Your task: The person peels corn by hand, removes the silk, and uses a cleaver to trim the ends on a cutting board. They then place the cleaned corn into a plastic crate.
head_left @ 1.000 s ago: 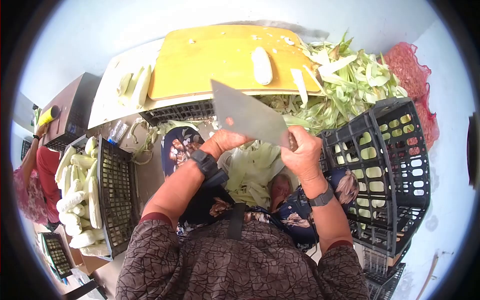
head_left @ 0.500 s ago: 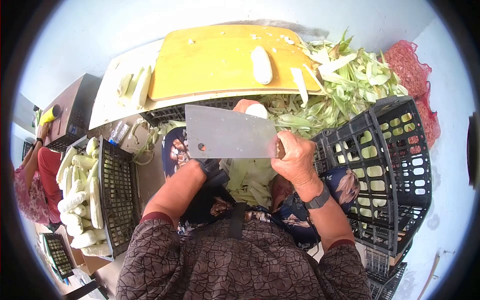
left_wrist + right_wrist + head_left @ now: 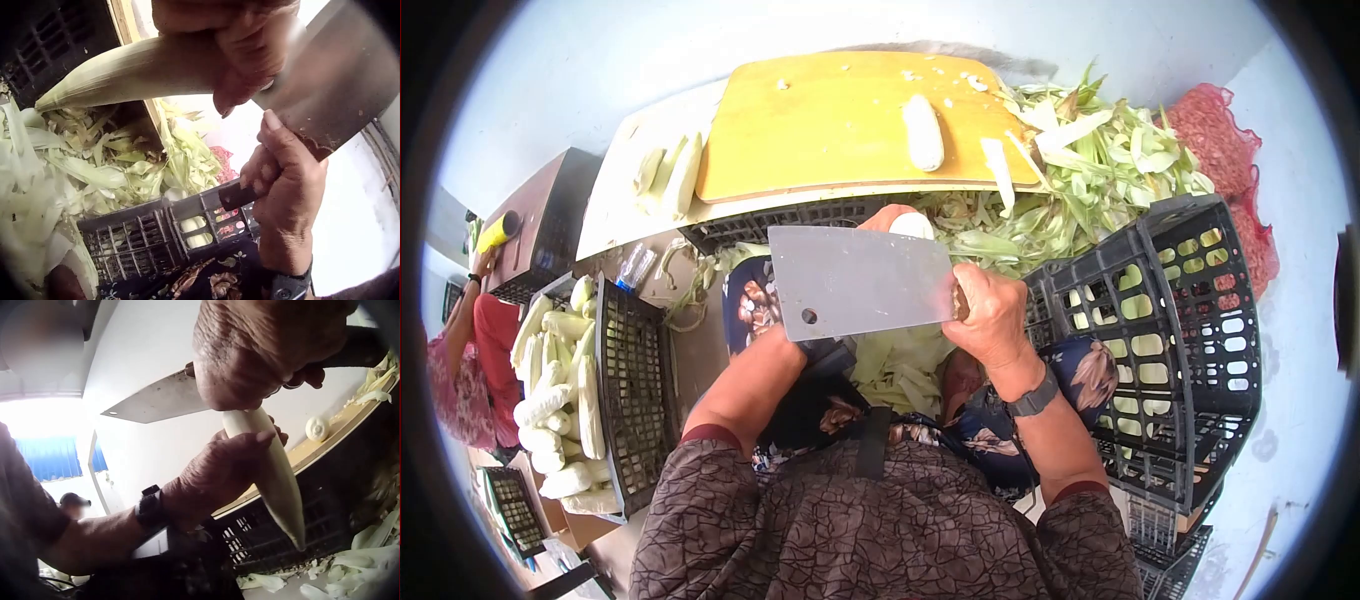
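Observation:
My right hand point(image 3: 992, 312) grips the handle of a broad cleaver point(image 3: 855, 282), its blade held flat and pointing left over my lap. Behind the blade, my left hand point(image 3: 244, 47) holds an ear of corn point(image 3: 125, 75) in pale green husk. In the head view the blade hides most of that hand; only some fingers and the ear's round, pale end show past its upper edge. The right wrist view has the left fingers wrapped round the ear, its tapered tip pointing down, with the cleaver right above the thick end.
A peeled, pale ear point(image 3: 923, 135) lies on the yellow board point(image 3: 810, 130) ahead. Loose husks point(image 3: 1090, 150) pile up on its right. Black crates stand both sides; the left crate point(image 3: 635, 390) holds many ears. Another person's arm point(image 3: 465, 315) shows far left.
The cleaver has swung from a slanted, tip-up pose to lie level across the left hand, then dropped slightly. The ear's pale end has come into view beyond the blade.

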{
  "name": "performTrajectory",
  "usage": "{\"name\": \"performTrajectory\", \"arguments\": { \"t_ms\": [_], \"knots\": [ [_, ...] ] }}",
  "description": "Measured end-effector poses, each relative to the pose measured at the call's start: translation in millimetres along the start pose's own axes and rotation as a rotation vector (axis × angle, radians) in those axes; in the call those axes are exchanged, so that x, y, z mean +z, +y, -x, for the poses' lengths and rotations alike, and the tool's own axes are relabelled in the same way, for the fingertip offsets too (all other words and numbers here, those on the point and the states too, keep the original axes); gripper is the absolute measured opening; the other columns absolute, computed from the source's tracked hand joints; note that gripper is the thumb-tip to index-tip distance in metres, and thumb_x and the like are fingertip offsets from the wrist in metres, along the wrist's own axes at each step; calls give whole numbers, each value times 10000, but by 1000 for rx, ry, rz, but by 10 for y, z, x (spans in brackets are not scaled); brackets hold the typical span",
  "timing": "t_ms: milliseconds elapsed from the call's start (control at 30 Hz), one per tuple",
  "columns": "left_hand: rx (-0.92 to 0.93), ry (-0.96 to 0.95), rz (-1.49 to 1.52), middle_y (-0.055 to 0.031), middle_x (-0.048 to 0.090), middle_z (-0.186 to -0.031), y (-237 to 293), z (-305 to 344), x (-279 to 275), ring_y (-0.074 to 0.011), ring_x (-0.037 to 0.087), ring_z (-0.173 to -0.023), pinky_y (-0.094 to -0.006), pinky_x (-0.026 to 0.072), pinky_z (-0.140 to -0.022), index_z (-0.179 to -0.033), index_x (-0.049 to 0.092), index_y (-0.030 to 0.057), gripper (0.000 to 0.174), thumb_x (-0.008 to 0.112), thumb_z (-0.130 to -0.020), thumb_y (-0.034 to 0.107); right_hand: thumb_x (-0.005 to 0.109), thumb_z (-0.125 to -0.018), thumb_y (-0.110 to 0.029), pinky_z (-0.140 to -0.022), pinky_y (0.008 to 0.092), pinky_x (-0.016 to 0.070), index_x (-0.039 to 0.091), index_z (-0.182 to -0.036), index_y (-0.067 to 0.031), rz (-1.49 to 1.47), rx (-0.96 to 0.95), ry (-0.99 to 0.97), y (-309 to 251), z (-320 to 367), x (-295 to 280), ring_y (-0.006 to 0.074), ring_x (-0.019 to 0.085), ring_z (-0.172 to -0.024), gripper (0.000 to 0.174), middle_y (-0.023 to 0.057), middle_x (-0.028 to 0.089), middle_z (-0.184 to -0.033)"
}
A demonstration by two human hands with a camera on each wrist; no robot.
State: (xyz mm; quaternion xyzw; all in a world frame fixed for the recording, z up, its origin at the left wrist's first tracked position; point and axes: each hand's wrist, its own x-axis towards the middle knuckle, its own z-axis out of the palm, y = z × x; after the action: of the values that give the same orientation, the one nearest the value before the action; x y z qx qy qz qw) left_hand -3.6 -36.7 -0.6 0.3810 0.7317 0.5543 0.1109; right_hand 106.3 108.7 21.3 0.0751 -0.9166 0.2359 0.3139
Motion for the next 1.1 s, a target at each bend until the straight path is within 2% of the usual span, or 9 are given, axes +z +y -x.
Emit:
{"name": "performTrajectory", "arguments": {
  "t_ms": [33, 100, 200, 233, 300, 367, 600, 933, 1100],
  "knots": [
    [4, -2, 0, -50, 553, -945, -15, -10, -1, -111, 522, -844, -244, 441, -751, -1130, 471, 41, 391, 600, -791, 185, 644, -557, -36, -467, 341, 439, 535, -745, -36, 17, -4, -2, 26, 0, 10, 289, 560, -498, 217, 113, 539, -559],
    [-176, -101, 557, -76, 555, -935, -102, -21, 16, -144, 541, -850, -254, 447, -753, -1096, 479, 36, 454, 675, -705, 158, 646, -575, -56, -470, 351, 442, 536, -741, -46, 32, -15, -5, 85, -11, 36, 296, 561, -497, 199, 116, 539, -550],
    [-201, -252, 675, -101, 554, -935, -619, -51, 311, -198, 558, -870, -276, 453, -763, -1065, 484, 34, 535, 734, -602, 132, 636, -639, -101, -463, 362, 454, 552, -680, -64, 360, 204, -38, 296, -25, 61, 302, 572, -487, 101, 124, 556, -533],
    [-206, -263, 668, -101, 554, -935, -420, -43, 257, -198, 558, -870, -276, 453, -763, -1065, 484, 34, 535, 734, -602, 132, 632, -664, -122, -467, 368, 459, 563, -674, -61, 379, 333, -13, 415, -78, 39, 310, 579, -492, 93, 139, 563, -534],
    [65, -124, -54, -23, 563, -945, -61, -23, 109, -180, 540, -871, -301, 448, -780, -1066, 486, 49, 632, 811, -534, 156, 640, -698, -158, -491, 392, 458, 584, -672, -38, 295, 452, 94, 513, -114, -120, 331, 590, -532, 135, 154, 570, -558],
    [-26, -44, 164, -18, 554, -911, -94, -98, 48, -144, 525, -850, -286, 444, -786, -1050, 494, 42, 585, 799, -563, 151, 639, -700, -158, -482, 379, 431, 584, -661, -13, 165, 424, 296, 507, -129, -162, 310, 568, -497, 160, 138, 558, -540],
    [-159, 121, 1061, -91, 579, -955, -346, -202, -59, -209, 551, -926, -353, 442, -847, -1130, 464, 54, 503, 704, -706, 179, 660, -732, -196, -487, 309, 376, 559, -590, 23, -226, 743, 149, 489, -63, 96, 133, 421, -453, 280, 58, 510, -483],
    [-103, 318, 1580, -125, 575, -952, -409, -232, -209, -285, 521, -965, -405, 383, -949, -1015, 543, 22, 354, 659, -778, 258, 609, -816, -368, -316, 221, 334, 568, -676, -26, -646, 1101, -111, 317, -41, 232, 93, 454, -367, 372, 32, 488, -491],
    [-121, 348, 1615, -109, 574, -940, -404, -234, -200, -276, 520, -953, -404, 380, -953, -996, 546, 22, 334, 644, -792, 267, 570, -826, -441, -346, 233, 364, 563, -715, 17, -859, 1186, -213, 184, -59, 178, 108, 465, -379, 471, 54, 514, -518]
  ]
}}
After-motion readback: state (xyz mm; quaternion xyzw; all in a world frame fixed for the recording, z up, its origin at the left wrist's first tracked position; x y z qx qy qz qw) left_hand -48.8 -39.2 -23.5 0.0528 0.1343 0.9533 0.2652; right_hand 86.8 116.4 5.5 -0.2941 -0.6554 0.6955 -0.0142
